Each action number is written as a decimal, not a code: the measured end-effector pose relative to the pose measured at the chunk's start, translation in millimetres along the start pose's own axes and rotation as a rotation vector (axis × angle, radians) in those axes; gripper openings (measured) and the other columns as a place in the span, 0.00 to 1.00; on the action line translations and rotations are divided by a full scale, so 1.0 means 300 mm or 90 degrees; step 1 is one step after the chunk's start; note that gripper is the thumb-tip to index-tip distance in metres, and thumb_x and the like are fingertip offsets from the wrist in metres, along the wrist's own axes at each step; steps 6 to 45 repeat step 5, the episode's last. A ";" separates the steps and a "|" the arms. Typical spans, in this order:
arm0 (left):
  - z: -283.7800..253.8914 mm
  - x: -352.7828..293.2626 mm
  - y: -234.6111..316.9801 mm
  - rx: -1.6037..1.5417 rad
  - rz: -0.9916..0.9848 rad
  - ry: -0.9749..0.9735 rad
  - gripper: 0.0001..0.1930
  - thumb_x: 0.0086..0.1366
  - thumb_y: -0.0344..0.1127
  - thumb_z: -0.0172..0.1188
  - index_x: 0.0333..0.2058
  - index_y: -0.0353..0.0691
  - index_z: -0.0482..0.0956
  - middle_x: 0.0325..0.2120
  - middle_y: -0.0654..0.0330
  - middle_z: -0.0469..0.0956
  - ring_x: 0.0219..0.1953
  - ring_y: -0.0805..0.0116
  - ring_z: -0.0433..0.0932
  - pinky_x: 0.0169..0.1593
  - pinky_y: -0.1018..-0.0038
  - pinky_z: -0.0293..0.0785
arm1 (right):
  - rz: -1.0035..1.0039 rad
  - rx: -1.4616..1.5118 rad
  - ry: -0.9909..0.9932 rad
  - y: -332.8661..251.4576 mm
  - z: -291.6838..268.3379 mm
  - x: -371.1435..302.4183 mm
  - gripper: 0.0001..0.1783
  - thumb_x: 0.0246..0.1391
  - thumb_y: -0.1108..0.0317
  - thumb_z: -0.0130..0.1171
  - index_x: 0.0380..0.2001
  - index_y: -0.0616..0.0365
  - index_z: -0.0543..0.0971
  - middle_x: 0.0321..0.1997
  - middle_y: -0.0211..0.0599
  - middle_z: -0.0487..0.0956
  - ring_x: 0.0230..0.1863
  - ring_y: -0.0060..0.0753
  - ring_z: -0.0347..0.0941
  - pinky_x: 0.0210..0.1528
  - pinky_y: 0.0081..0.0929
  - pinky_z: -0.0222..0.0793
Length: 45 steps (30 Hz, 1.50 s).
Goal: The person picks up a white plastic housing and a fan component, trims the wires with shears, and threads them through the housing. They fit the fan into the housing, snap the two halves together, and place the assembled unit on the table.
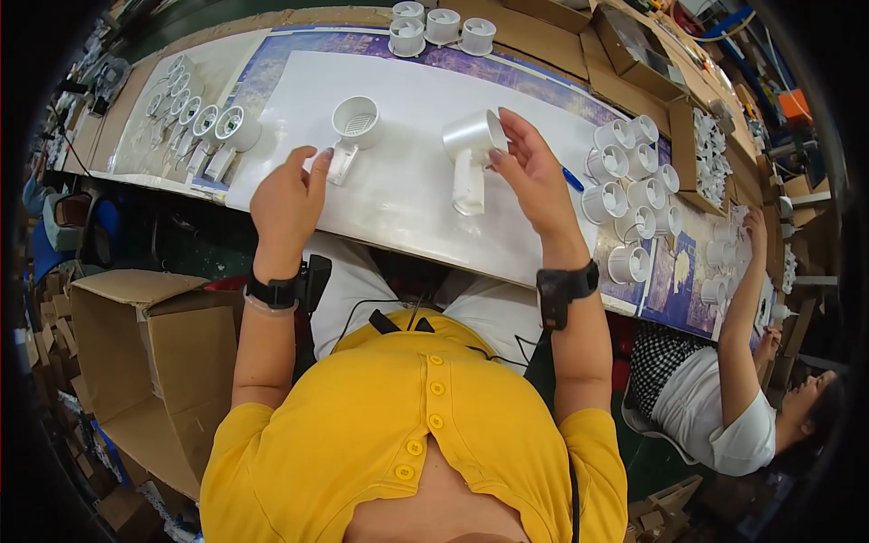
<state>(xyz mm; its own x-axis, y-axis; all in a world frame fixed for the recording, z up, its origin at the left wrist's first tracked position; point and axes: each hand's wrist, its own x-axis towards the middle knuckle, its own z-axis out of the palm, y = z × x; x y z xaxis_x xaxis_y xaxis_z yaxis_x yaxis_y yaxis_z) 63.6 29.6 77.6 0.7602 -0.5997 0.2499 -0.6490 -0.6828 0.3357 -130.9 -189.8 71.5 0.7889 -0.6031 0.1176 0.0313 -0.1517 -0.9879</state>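
Observation:
My right hand (536,172) grips a white handheld-fan housing (471,136), a round drum with a short handle. Its thumb and fingers close on the drum's right rim, and the handle (469,185) points down toward me. A similar white housing (358,123) sits on the white sheet to the left, its drum facing up with slats inside. Beside that housing's handle is my left hand (288,195), thumb and index finger bent and a little apart, with nothing seen between them. The thumb tip is close to the handle; whether they touch I cannot tell.
Several housings (237,129) stand in a row on the left. Several white round parts (629,195) crowd the right, near a blue pen (572,179); others (442,27) stand at the back. A cardboard box (697,158) holds small white pieces. A co-worker (715,398) sits at the right.

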 end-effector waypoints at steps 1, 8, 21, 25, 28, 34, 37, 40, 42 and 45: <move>-0.007 -0.005 0.013 -0.001 0.000 -0.004 0.18 0.69 0.49 0.47 0.40 0.40 0.78 0.19 0.60 0.77 0.21 0.73 0.76 0.26 0.74 0.69 | 0.004 0.097 -0.010 0.009 -0.005 -0.024 0.32 0.56 0.68 0.58 0.63 0.59 0.61 0.62 0.39 0.65 0.59 0.30 0.64 0.56 0.27 0.66; -0.011 -0.020 0.059 -0.397 0.031 -0.109 0.17 0.68 0.47 0.50 0.44 0.41 0.77 0.21 0.59 0.79 0.24 0.69 0.78 0.29 0.72 0.71 | -0.025 0.165 -0.002 0.033 0.019 -0.073 0.32 0.59 0.69 0.54 0.65 0.56 0.57 0.64 0.41 0.61 0.60 0.33 0.64 0.58 0.29 0.65; -0.011 -0.020 0.059 -0.397 0.031 -0.109 0.17 0.68 0.47 0.50 0.44 0.41 0.77 0.21 0.59 0.79 0.24 0.69 0.78 0.29 0.72 0.71 | -0.025 0.165 -0.002 0.033 0.019 -0.073 0.32 0.59 0.69 0.54 0.65 0.56 0.57 0.64 0.41 0.61 0.60 0.33 0.64 0.58 0.29 0.65; -0.011 -0.020 0.059 -0.397 0.031 -0.109 0.17 0.68 0.47 0.50 0.44 0.41 0.77 0.21 0.59 0.79 0.24 0.69 0.78 0.29 0.72 0.71 | -0.025 0.165 -0.002 0.033 0.019 -0.073 0.32 0.59 0.69 0.54 0.65 0.56 0.57 0.64 0.41 0.61 0.60 0.33 0.64 0.58 0.29 0.65; -0.011 -0.020 0.059 -0.397 0.031 -0.109 0.17 0.68 0.47 0.50 0.44 0.41 0.77 0.21 0.59 0.79 0.24 0.69 0.78 0.29 0.72 0.71 | -0.025 0.165 -0.002 0.033 0.019 -0.073 0.32 0.59 0.69 0.54 0.65 0.56 0.57 0.64 0.41 0.61 0.60 0.33 0.64 0.58 0.29 0.65; -0.011 -0.020 0.059 -0.397 0.031 -0.109 0.17 0.68 0.47 0.50 0.44 0.41 0.77 0.21 0.59 0.79 0.24 0.69 0.78 0.29 0.72 0.71 | -0.025 0.165 -0.002 0.033 0.019 -0.073 0.32 0.59 0.69 0.54 0.65 0.56 0.57 0.64 0.41 0.61 0.60 0.33 0.64 0.58 0.29 0.65; -0.011 -0.020 0.059 -0.397 0.031 -0.109 0.17 0.68 0.47 0.50 0.44 0.41 0.77 0.21 0.59 0.79 0.24 0.69 0.78 0.29 0.72 0.71 | -0.025 0.165 -0.002 0.033 0.019 -0.073 0.32 0.59 0.69 0.54 0.65 0.56 0.57 0.64 0.41 0.61 0.60 0.33 0.64 0.58 0.29 0.65; -0.011 -0.020 0.059 -0.397 0.031 -0.109 0.17 0.68 0.47 0.50 0.44 0.41 0.77 0.21 0.59 0.79 0.24 0.69 0.78 0.29 0.72 0.71 | -0.025 0.165 -0.002 0.033 0.019 -0.073 0.32 0.59 0.69 0.54 0.65 0.56 0.57 0.64 0.41 0.61 0.60 0.33 0.64 0.58 0.29 0.65; -0.011 -0.020 0.059 -0.397 0.031 -0.109 0.17 0.68 0.47 0.50 0.44 0.41 0.77 0.21 0.59 0.79 0.24 0.69 0.78 0.29 0.72 0.71 | -0.025 0.165 -0.002 0.033 0.019 -0.073 0.32 0.59 0.69 0.54 0.65 0.56 0.57 0.64 0.41 0.61 0.60 0.33 0.64 0.58 0.29 0.65; -0.011 -0.020 0.059 -0.397 0.031 -0.109 0.17 0.68 0.47 0.50 0.44 0.41 0.77 0.21 0.59 0.79 0.24 0.69 0.78 0.29 0.72 0.71 | -0.025 0.165 -0.002 0.033 0.019 -0.073 0.32 0.59 0.69 0.54 0.65 0.56 0.57 0.64 0.41 0.61 0.60 0.33 0.64 0.58 0.29 0.65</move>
